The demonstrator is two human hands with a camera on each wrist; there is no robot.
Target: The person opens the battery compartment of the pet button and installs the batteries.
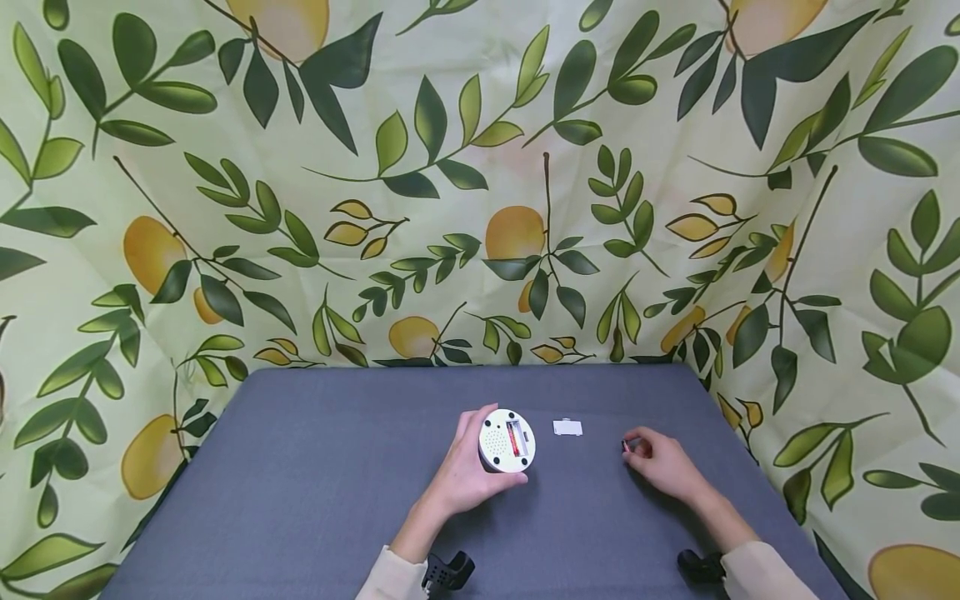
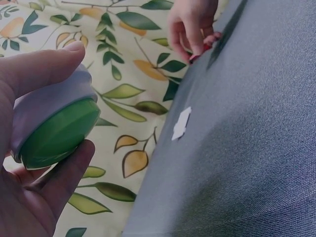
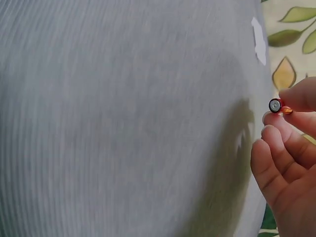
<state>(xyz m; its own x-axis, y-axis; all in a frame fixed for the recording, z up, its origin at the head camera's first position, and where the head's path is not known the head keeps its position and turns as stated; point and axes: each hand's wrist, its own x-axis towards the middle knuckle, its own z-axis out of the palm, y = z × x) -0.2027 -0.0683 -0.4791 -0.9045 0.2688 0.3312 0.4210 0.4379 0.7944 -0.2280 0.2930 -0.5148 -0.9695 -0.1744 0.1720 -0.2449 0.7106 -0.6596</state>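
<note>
My left hand grips a round white device around its sides, its underside turned toward the head view. That underside has dark feet, small speaker holes and an uncovered battery compartment with a red battery in it. A green translucent part of the device shows in the left wrist view. To the right, my right hand pinches a small red battery between thumb and fingers, just above the table. One round metal end of it faces the right wrist camera; the fingers cover much of the rest.
A small white battery cover lies flat on the grey-blue cloth-covered table, between the two hands and a little farther back. A hanging cloth printed with leaves and fruit rises behind the table and along its sides.
</note>
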